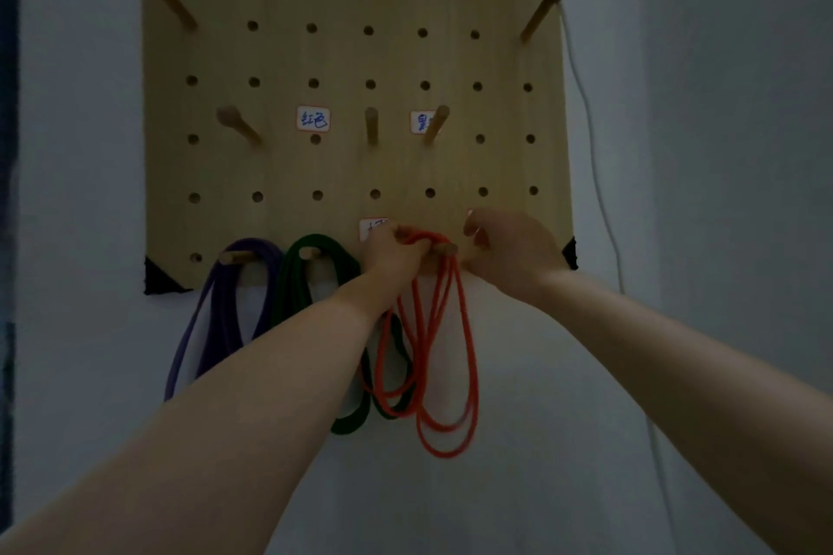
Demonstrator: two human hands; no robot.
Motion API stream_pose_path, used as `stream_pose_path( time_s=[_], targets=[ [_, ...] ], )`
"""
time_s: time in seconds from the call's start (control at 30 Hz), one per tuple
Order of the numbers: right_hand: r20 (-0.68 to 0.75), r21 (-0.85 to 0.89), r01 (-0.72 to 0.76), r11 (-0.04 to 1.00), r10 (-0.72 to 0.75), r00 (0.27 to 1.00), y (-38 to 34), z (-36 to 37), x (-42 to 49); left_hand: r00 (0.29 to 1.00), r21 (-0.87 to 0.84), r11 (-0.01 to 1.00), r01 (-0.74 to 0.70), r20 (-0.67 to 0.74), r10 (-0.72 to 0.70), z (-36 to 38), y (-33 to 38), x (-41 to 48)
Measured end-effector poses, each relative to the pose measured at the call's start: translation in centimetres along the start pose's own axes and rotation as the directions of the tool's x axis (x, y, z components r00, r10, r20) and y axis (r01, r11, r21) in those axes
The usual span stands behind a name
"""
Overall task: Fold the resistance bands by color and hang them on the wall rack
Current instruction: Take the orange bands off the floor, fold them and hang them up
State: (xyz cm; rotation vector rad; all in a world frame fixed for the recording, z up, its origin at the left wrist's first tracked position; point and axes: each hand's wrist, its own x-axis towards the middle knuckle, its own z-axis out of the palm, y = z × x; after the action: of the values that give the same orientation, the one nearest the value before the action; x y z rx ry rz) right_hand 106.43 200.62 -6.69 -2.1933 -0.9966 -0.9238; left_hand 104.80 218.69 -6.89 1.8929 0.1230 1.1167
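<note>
A wooden pegboard rack hangs on the wall. On its bottom row a folded purple band hangs from one peg and a folded dark green band from the peg beside it. An orange band, folded into several loops, drapes over a third peg. My left hand pinches the top of the orange band just left of that peg. My right hand hovers right of the peg with its fingers curled; whether it touches the band is hidden.
Bare pegs stick out higher up the board, among them a middle-row peg and a corner peg. Small handwritten labels are stuck on the board. A white cord runs down the wall right of the board.
</note>
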Motion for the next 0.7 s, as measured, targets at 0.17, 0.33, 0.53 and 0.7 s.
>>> stream_pose_path(
  time_s=[0.17, 0.33, 0.53, 0.7],
  targets=[
    [0.045, 0.106, -0.006, 0.994, 0.001, 0.999, 0.3, -0.1, -1.6, 0.990, 0.093, 0.987, -0.132, 0.060, 0.126, -1.3, -0.9, -1.8],
    [-0.031, 0.202, 0.013, 0.979, -0.007, 0.999, -0.1, 0.0, -4.6, 0.945, 0.173, 0.935, -0.308, 0.170, 0.280, -4.1, -0.6, -6.4],
    [-0.092, 0.217, 0.159, 0.963, -0.142, 0.986, -2.0, 0.4, -11.0, 0.889, 0.201, 0.923, -0.327, 0.396, 0.229, -8.7, -1.5, -14.7],
    [0.074, 0.267, 0.134, 0.954, -0.159, 0.984, -2.6, 2.5, -18.1, 0.854, 0.198, 0.940, -0.277, 0.498, 0.147, -11.0, -5.4, -22.1]
  ],
)
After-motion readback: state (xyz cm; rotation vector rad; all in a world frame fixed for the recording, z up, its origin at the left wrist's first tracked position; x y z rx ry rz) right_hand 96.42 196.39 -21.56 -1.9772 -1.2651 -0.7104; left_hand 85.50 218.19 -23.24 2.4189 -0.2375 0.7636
